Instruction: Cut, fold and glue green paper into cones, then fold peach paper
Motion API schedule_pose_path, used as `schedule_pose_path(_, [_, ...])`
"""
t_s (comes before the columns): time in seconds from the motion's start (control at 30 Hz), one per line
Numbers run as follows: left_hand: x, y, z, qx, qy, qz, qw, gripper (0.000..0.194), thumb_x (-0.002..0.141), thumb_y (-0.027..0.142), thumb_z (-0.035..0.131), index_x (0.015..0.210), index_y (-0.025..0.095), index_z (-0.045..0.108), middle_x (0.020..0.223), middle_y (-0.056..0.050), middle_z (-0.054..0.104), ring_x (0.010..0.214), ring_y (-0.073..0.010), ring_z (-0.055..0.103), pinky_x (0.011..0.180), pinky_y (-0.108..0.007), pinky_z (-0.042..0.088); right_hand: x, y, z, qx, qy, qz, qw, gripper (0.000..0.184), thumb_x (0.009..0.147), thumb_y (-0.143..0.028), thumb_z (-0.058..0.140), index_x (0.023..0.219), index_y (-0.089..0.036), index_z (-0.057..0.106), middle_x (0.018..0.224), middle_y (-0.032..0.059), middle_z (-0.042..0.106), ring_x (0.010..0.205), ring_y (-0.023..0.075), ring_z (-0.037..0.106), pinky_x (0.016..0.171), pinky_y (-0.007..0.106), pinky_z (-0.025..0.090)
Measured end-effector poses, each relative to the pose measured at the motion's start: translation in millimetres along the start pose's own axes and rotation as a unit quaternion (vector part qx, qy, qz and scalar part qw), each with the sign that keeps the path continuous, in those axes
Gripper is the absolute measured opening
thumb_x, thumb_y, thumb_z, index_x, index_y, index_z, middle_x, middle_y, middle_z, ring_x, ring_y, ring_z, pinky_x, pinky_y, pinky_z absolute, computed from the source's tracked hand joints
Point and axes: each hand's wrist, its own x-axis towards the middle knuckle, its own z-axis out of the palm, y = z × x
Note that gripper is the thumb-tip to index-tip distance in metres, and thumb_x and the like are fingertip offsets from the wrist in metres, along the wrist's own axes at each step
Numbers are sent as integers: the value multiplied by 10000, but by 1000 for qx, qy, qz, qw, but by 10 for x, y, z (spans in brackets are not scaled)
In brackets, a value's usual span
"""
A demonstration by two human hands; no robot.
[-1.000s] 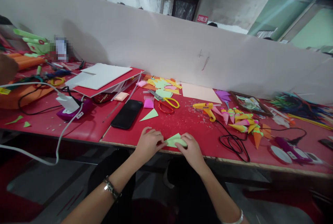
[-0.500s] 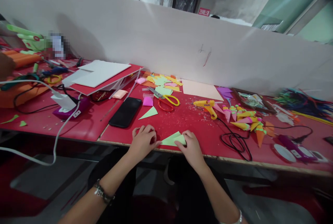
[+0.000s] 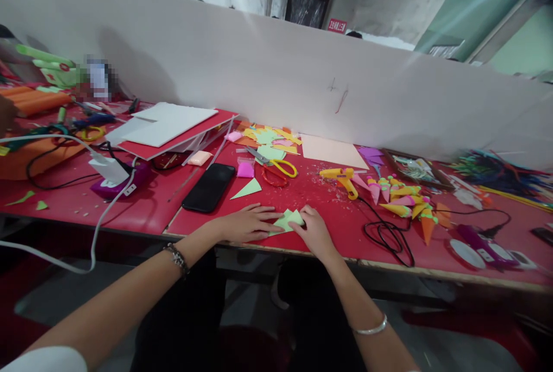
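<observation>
A light green piece of paper (image 3: 286, 222), folded over at its right end, lies at the front edge of the red table. My left hand (image 3: 248, 223) rests flat with fingers stretched out, its fingertips pressing on the paper's left part. At the right end, my right hand (image 3: 314, 230) pinches the folded paper between thumb and fingers. A second green paper triangle (image 3: 246, 189) lies just beyond my left hand. Close by are a black phone (image 3: 209, 188), a pink packet (image 3: 246, 168) and yellow-handled scissors (image 3: 276, 163).
A yellow glue gun (image 3: 340, 177) with a black cord lies right of centre, beside several small paper cones (image 3: 406, 199). Paper scraps (image 3: 270, 137) lie near the white partition (image 3: 259, 72). White boards (image 3: 168, 124) are stacked left, near a purple power strip (image 3: 121, 183) with a white cable.
My left hand has flattened and moved right onto the paper, its fingers now stretched out. My right hand still grips the paper's folded end. The view has shifted slightly.
</observation>
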Motion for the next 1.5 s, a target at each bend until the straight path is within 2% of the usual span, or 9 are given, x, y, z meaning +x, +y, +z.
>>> schedule_pose_path(0.2, [15, -84, -9, -8, -17, -27, 999, 447, 839, 391, 406, 1269, 424, 288, 1406, 53, 224, 1298, -192, 153, 1031, -428, 118, -144, -180, -91, -86, 100, 9, 991, 301, 816, -313, 446, 1063, -159, 524, 1080, 137, 473, 1000, 250, 426, 819, 394, 372])
schedule_pose_path(0.33, [34, -113, -11, -24, -32, -32, 999, 492, 818, 365, 454, 1271, 429, 272, 1409, 65, 211, 1300, -184, 143, 1034, -417, 119, -338, -392, -156, -92, 4, -134, 987, 329, 831, -259, 430, 1152, -287, 500, 1181, 82, 458, 1095, 229, 387, 914, 396, 318])
schedule_pose_path(0.43, [45, -139, 2, -27, -38, -34, 998, 507, 817, 369, 456, 1278, 429, 255, 1407, 59, 219, 1300, -188, 146, 1033, -424, 114, -410, -486, -166, -75, -48, -158, 983, 365, 829, -287, 438, 1192, -313, 462, 1249, 59, 428, 1129, 212, 374, 963, 426, 271])
schedule_pose_path(0.93, [61, -178, -30, -22, -72, -29, 997, 574, 831, 409, 406, 1334, 372, 131, 1425, 20, 165, 1305, -212, 107, 1033, -447, 54, -534, -66, -346, -118, -71, -54, 989, 475, 811, -485, 391, 1212, -244, 472, 1240, 92, 469, 1150, 251, 386, 952, 432, 304])
schedule_pose_path(1.1, [-50, -140, -142, -24, -43, -22, 999, 611, 792, 408, 479, 1332, 329, 203, 1401, -4, 250, 1275, -215, 209, 1034, -391, 158, -555, -92, -326, -97, -72, -43, 992, 491, 803, -452, 424, 1231, -212, 447, 1265, 82, 452, 1167, 239, 380, 958, 406, 320])
schedule_pose_path(1.23, [-537, -198, -386, -50, 82, -124, 988, 598, 801, 476, 431, 1328, 264, 242, 1376, -32, 294, 1254, -204, 250, 1018, -324, 237, -566, -57, -289, -83, -69, -49, 993, 475, 809, -426, 422, 1238, -222, 438, 1265, 68, 454, 1169, 233, 382, 963, 407, 322])
schedule_pose_path(1.33, [-1009, -438, -445, -27, 207, -270, 940, 657, 784, 535, 405, 1336, 236, 211, 1393, -50, 251, 1260, -236, 235, 1022, -373, 225, -577, -14, -252, -77, -63, -50, 994, 480, 811, -419, 419, 1245, -215, 427, 1271, 63, 449, 1173, 228, 380, 977, 406, 311])
schedule_pose_path(1.4, [-1241, -639, -377, -13, 210, -346, 914, 749, 734, 607, 409, 1339, 210, 213, 1401, -59, 229, 1277, -257, 187, 1032, -394, 191, -589, 7, -224, -76, -59, -48, 994, 484, 812, -420, 414, 1249, -212, 422, 1275, 62, 444, 1178, 227, 375, 983, 410, 306])
schedule_pose_path(1.5, [-1380, -856, -208, -26, 131, -419, 898, 834, 677, 675, 392, 1333, 183, 243, 1409, -87, 208, 1280, -281, 171, 1029, -413, 181, -609, 26, -189, -76, -53, -47, 995, 489, 814, -432, 404, 1250, -211, 419, 1278, 65, 441, 1181, 227, 373, 983, 416, 309])
